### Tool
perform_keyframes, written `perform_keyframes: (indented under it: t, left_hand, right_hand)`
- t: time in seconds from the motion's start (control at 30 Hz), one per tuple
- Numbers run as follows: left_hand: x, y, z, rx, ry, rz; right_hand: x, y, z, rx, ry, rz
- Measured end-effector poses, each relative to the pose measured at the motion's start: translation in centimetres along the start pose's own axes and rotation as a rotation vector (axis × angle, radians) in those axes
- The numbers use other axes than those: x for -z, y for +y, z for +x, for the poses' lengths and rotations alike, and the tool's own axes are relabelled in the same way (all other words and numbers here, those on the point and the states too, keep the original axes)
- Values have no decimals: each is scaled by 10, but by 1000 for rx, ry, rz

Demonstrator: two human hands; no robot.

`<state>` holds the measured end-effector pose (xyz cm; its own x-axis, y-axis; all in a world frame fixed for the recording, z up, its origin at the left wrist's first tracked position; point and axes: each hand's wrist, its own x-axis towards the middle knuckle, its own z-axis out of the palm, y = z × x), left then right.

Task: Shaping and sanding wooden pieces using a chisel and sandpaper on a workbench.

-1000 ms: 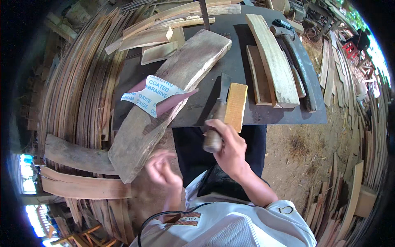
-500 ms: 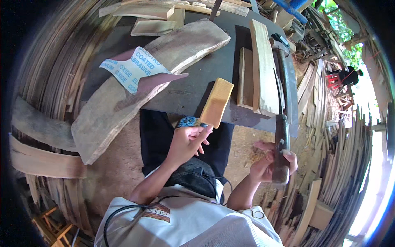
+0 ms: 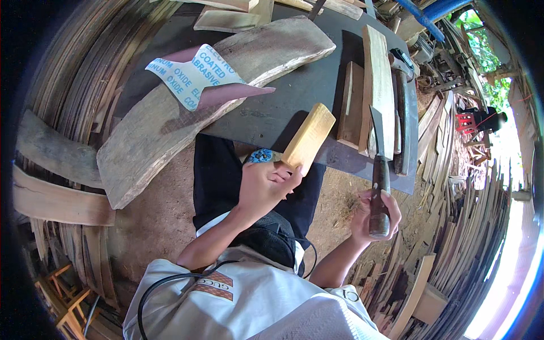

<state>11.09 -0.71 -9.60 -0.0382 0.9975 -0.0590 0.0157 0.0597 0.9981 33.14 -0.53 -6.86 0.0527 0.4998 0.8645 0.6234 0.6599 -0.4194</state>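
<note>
My left hand (image 3: 265,184) is closed on the lower end of a small wooden block (image 3: 309,136), holding it tilted near the table's front edge. A blue patterned piece (image 3: 261,156) sits at that hand's far side; whether it is worn or held I cannot tell. On the right, my right hand (image 3: 371,215) grips the dark thick handle of a knife (image 3: 379,181). Its narrow pointed blade is directed away from me, over a pale board (image 3: 378,85). The blade and block are apart.
A long curved slab (image 3: 139,144) lies across the dark table (image 3: 249,127), with a crumpled sandpaper sheet (image 3: 198,76) on it. A shorter board (image 3: 351,105) and a hammer (image 3: 403,107) lie at the right. Timber stacks (image 3: 464,249) stand around; a person (image 3: 490,122) is far right.
The knife has moved left and a little away from me, away from the hammer, and its blade now shows clearly. My left hand has turned the block slightly and shifted right.
</note>
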Motion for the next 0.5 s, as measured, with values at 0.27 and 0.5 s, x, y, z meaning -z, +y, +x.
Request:
perform_keyframes:
  t: [0.27, 0.5]
  left_hand:
    - [0, -8, -6, -555, 246, 543]
    - [-9, -14, -7, -511, 244, 536]
  right_hand:
    - [3, -4, 14, 77, 22, -247]
    - [-8, -4, 33, 179, -48, -284]
